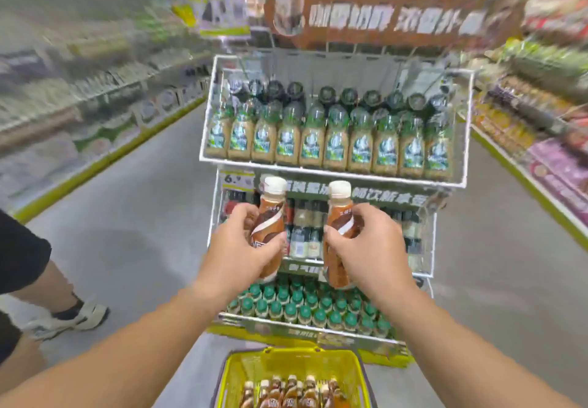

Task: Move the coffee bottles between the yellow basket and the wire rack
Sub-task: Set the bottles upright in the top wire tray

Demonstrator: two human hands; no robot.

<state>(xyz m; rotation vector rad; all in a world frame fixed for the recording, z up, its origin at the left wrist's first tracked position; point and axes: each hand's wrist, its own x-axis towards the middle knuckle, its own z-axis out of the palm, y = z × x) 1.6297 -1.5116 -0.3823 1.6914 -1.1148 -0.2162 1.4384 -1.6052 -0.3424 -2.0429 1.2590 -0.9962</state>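
Note:
My left hand (pixel 237 248) grips a brown coffee bottle with a white cap (pixel 270 213), held upright in front of the white wire rack (pixel 334 173). In my right hand (pixel 369 245) is a second coffee bottle (pixel 339 216) of the same kind, also upright. Both bottles hover before the rack's middle tier, well above the yellow basket (pixel 296 361). The basket stands on the floor at the bottom of the view and holds several more brown coffee bottles (pixel 292 391).
The rack's top tier holds rows of green-capped beige bottles (pixel 331 143); its lowest tier is full of green-capped bottles (pixel 305 305). Store shelves line both sides of the aisle. Another person's leg and shoe (pixel 70 315) stand at the left.

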